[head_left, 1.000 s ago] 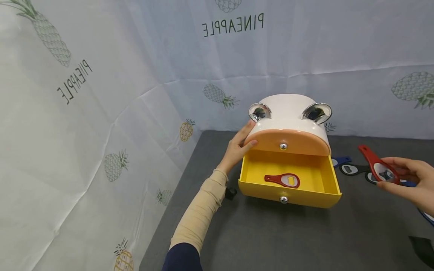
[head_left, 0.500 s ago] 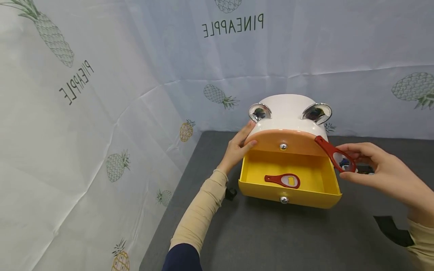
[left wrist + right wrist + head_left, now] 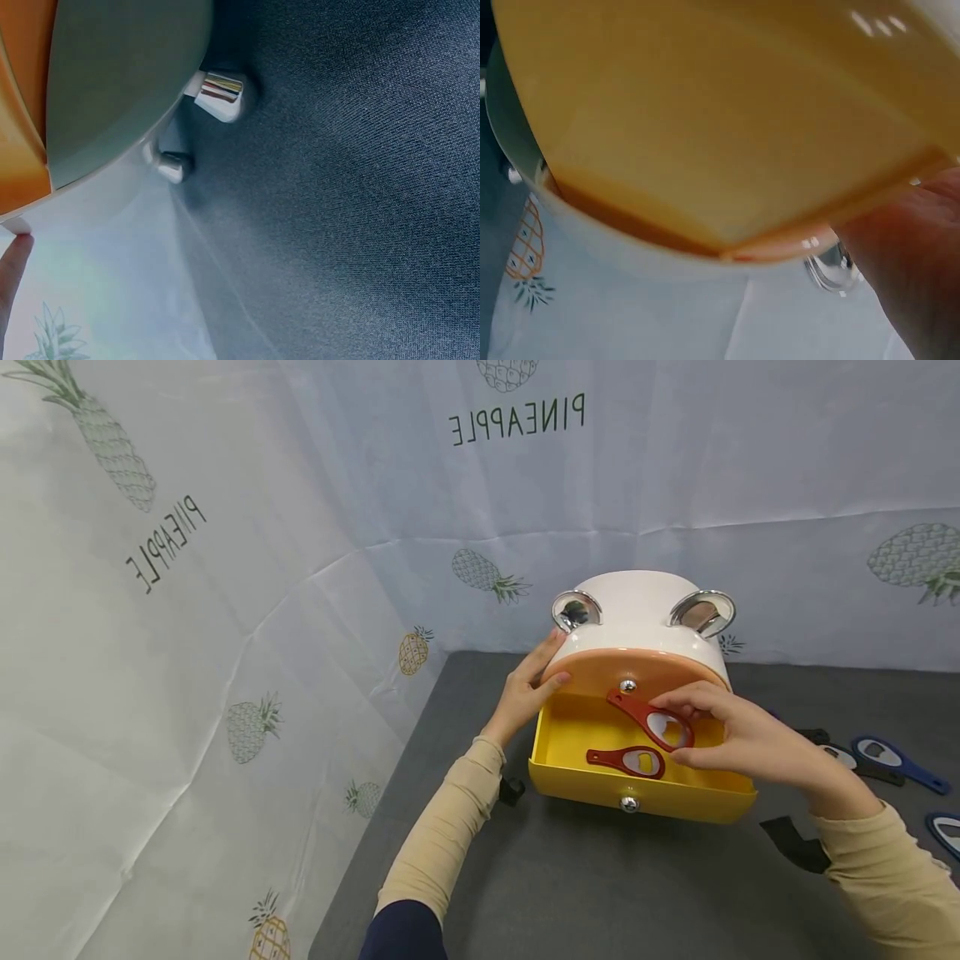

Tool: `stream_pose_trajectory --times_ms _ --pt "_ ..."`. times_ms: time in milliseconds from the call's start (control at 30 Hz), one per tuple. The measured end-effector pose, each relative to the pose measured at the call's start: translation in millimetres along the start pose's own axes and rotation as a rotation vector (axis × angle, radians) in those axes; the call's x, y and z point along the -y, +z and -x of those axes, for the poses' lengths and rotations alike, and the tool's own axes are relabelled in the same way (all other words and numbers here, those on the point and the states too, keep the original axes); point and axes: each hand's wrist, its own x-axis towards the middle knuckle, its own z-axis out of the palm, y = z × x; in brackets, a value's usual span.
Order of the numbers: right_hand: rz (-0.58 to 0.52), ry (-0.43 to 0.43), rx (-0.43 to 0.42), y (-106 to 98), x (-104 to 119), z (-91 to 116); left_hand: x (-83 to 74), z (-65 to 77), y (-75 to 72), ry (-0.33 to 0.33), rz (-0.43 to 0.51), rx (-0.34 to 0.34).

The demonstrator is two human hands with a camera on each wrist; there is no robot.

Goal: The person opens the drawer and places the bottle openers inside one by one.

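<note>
A white animal-shaped drawer box (image 3: pixel 637 610) has its lower yellow drawer (image 3: pixel 577 781) pulled out. My left hand (image 3: pixel 521 693) rests along the box's left side, thumb on the orange upper front; a fingertip (image 3: pixel 16 259) touches the shell in the left wrist view. With thumb and fingers, my right hand (image 3: pixel 738 735) pinches a red bottle opener (image 3: pixel 636 710) by its ring end, tilted over the drawer's inside. A second red bottle opener (image 3: pixel 606 758) lies flat in the drawer, handle to the left. The yellow drawer's outside (image 3: pixel 705 127) fills much of the right wrist view.
Blue and black bottle openers (image 3: pixel 911 768) lie on the grey table (image 3: pixel 600 893) to the right, partly behind my right arm. A dark strap (image 3: pixel 795 845) hangs by the right wrist. Pineapple-print cloth (image 3: pixel 337 468) stands behind and to the left.
My right hand has carried the red bottle opener leftward from the table's right side to over the yellow drawer. My left hand, the box and the opener lying inside have stayed put.
</note>
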Motion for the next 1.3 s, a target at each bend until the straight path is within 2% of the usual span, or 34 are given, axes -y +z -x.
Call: stream_pose_trajectory --times_ms 267,400,600,700,867,1133,1300 --pt "-0.038 0.111 0.072 19.4 -2.3 -13.0 -30.1 6.7 -9.1 0.020 0.017 0.013" --pt "-0.015 0.155 0.108 26.1 -2.3 -18.0 -34.2 6.7 -10.5 0.019 0.024 0.019" --pt "0.035 0.227 0.176 33.2 -4.1 -24.8 -34.7 6.9 -11.1 0.012 0.012 0.018" --pt "0.019 0.253 0.235 34.5 -7.9 -27.9 -34.4 6.8 -10.8 0.011 0.005 0.020" --pt "0.041 0.254 0.315 35.3 -14.0 -31.4 -35.1 6.7 -11.2 0.004 0.010 0.031" --pt "0.172 0.246 0.334 39.4 -14.4 -32.8 -36.0 5.6 -12.3 0.012 0.027 0.032" --pt "0.206 0.277 0.354 42.6 -13.2 -30.3 -34.9 6.6 -10.9 0.002 0.026 0.037"
